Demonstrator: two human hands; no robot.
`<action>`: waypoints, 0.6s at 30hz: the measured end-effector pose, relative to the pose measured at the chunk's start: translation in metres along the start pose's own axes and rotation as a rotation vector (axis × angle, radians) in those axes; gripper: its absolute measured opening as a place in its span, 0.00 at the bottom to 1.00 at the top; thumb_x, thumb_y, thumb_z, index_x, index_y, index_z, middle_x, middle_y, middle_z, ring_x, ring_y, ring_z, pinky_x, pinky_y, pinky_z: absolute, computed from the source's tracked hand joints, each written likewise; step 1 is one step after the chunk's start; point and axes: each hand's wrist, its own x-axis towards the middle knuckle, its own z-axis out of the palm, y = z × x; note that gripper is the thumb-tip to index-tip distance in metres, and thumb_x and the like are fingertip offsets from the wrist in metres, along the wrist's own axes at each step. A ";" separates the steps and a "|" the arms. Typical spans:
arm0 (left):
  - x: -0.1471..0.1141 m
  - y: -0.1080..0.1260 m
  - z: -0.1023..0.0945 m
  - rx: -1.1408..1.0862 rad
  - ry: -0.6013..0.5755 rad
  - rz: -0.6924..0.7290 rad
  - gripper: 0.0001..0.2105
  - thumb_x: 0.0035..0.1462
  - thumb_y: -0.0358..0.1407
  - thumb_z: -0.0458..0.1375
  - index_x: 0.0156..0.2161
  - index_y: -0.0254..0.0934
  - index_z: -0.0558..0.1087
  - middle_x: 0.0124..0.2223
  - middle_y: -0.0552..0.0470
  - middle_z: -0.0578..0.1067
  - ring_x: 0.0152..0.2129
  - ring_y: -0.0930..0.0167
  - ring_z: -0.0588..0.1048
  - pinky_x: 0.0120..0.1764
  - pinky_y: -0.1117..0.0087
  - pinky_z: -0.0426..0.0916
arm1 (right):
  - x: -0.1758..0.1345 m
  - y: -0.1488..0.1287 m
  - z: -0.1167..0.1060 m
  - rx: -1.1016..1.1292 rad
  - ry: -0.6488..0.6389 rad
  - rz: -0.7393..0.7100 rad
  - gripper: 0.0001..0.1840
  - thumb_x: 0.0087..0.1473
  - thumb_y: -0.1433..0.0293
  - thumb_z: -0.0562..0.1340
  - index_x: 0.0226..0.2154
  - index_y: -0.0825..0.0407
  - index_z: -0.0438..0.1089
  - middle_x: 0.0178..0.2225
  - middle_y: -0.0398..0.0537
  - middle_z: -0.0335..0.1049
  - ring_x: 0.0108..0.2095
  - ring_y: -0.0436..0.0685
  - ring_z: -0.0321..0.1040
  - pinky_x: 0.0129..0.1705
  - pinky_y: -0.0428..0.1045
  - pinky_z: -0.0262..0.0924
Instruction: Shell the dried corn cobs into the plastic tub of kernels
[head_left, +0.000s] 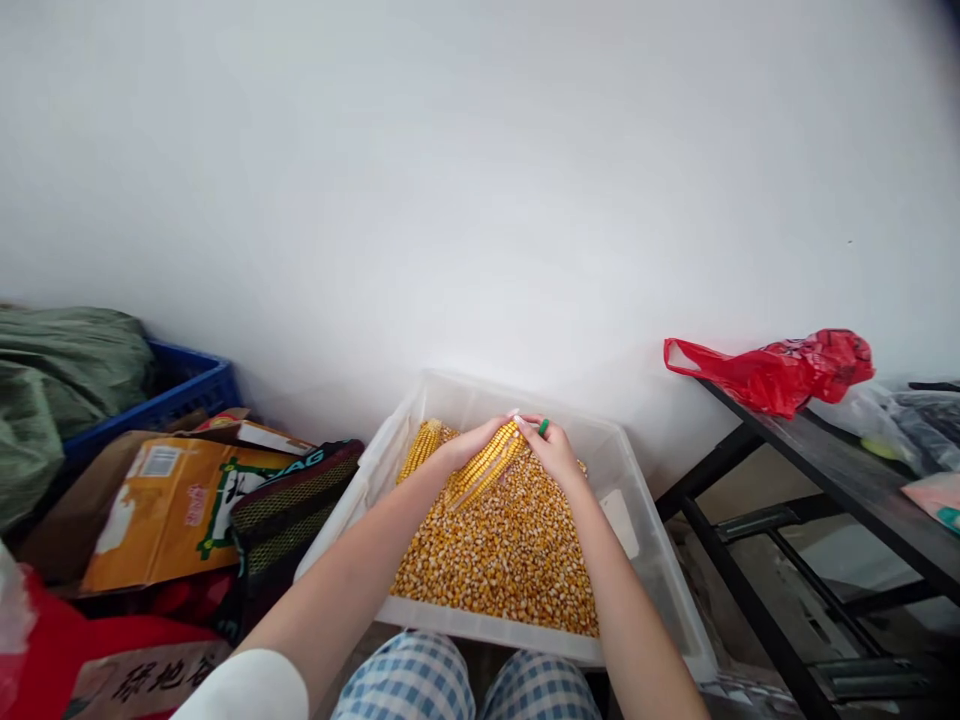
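Note:
An ear of corn (480,474) with some rows of kernels stripped off is held over a translucent plastic bin (652,545). My left hand (480,440) is closed around its left side and upper end. My right hand (553,448), with a green ring on one finger, closes on the cob's upper right end, its thumb close to the left hand's fingers. Loose corn kernels (502,560) cover the bin's bottom beneath both hands. Another corn ear (421,448) leans in the bin's far left corner, partly behind my left forearm.
On the left stand an orange cardboard box (169,510), a dark mesh bag (296,510) and a blue crate (191,385) with green sheeting (67,390). To the right, a red plastic bag (795,370) lies on a black-framed rack (847,460). A white wall (480,200) rises behind the bin.

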 end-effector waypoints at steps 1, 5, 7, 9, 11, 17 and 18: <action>0.000 -0.001 -0.001 -0.008 -0.004 -0.002 0.26 0.51 0.56 0.45 0.35 0.35 0.71 0.22 0.52 0.72 0.18 0.71 0.69 0.27 0.66 0.67 | 0.000 0.001 -0.001 -0.027 -0.003 -0.006 0.19 0.47 0.58 0.59 0.37 0.55 0.71 0.30 0.45 0.72 0.32 0.52 0.67 0.36 0.47 0.60; 0.003 -0.005 -0.006 0.013 -0.003 -0.058 0.27 0.50 0.58 0.45 0.34 0.35 0.72 0.22 0.50 0.72 0.18 0.69 0.69 0.28 0.64 0.68 | -0.001 0.005 -0.001 -0.063 -0.026 0.018 0.19 0.45 0.59 0.61 0.39 0.53 0.71 0.34 0.46 0.73 0.35 0.55 0.68 0.40 0.50 0.60; 0.004 -0.007 -0.009 0.008 -0.021 -0.069 0.28 0.50 0.58 0.44 0.33 0.34 0.72 0.23 0.49 0.72 0.18 0.69 0.69 0.27 0.63 0.68 | -0.002 0.006 0.000 -0.025 -0.027 0.059 0.21 0.43 0.59 0.62 0.39 0.54 0.71 0.31 0.46 0.73 0.33 0.55 0.68 0.38 0.51 0.61; 0.006 -0.010 -0.012 -0.013 -0.047 -0.061 0.27 0.50 0.58 0.44 0.33 0.35 0.72 0.22 0.50 0.71 0.18 0.69 0.69 0.27 0.64 0.68 | -0.003 0.006 0.002 0.002 -0.040 0.072 0.21 0.43 0.58 0.62 0.37 0.54 0.71 0.27 0.45 0.73 0.31 0.55 0.68 0.38 0.51 0.62; 0.007 -0.014 -0.014 -0.011 -0.043 -0.072 0.27 0.50 0.57 0.44 0.36 0.36 0.72 0.22 0.51 0.71 0.17 0.69 0.69 0.26 0.64 0.68 | -0.004 0.007 0.003 -0.024 -0.032 0.078 0.19 0.43 0.57 0.61 0.33 0.54 0.72 0.23 0.44 0.71 0.29 0.56 0.68 0.36 0.51 0.62; 0.018 -0.029 -0.020 0.035 -0.039 -0.107 0.30 0.49 0.60 0.43 0.35 0.35 0.72 0.21 0.50 0.70 0.15 0.68 0.68 0.26 0.60 0.68 | -0.006 0.013 0.004 -0.231 -0.080 0.038 0.24 0.48 0.52 0.53 0.35 0.53 0.72 0.31 0.51 0.73 0.38 0.61 0.68 0.43 0.52 0.59; 0.019 -0.032 -0.021 0.031 -0.029 -0.110 0.30 0.49 0.60 0.43 0.35 0.35 0.72 0.21 0.50 0.70 0.15 0.68 0.68 0.26 0.60 0.69 | -0.006 0.015 0.004 -0.260 -0.091 0.035 0.25 0.49 0.51 0.52 0.36 0.53 0.72 0.32 0.52 0.73 0.38 0.61 0.68 0.44 0.52 0.58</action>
